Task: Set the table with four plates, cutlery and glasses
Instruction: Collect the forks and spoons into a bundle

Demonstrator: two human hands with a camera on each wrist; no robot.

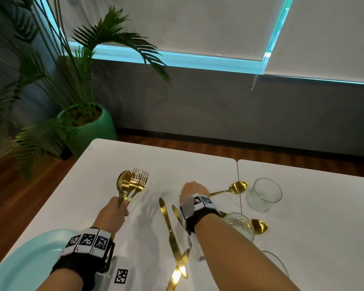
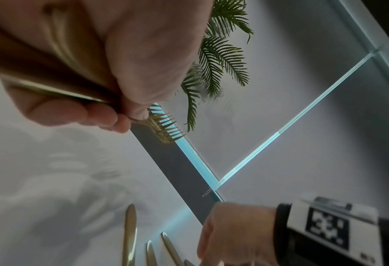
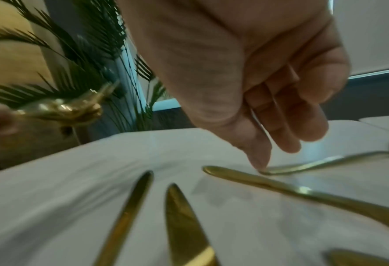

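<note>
This looks like a dining corner of a home or a staged room — two white tables [image 1: 198, 164] are pushed edge to edge over a dark wood-plank floor [image 1: 29, 171]. A tall palm in a round green ceramic pot [image 1: 93, 131] stands beside the table. Behind runs a grey wall [image 1: 219, 106] under pale roller blinds [image 1: 177, 24] edged with cyan light. Gold-coloured cutlery [image 1: 132, 181] and ribbed clear glass tumblers [image 1: 264, 194] on the tabletop suggest a meal setting — not a workshop or office.
</note>
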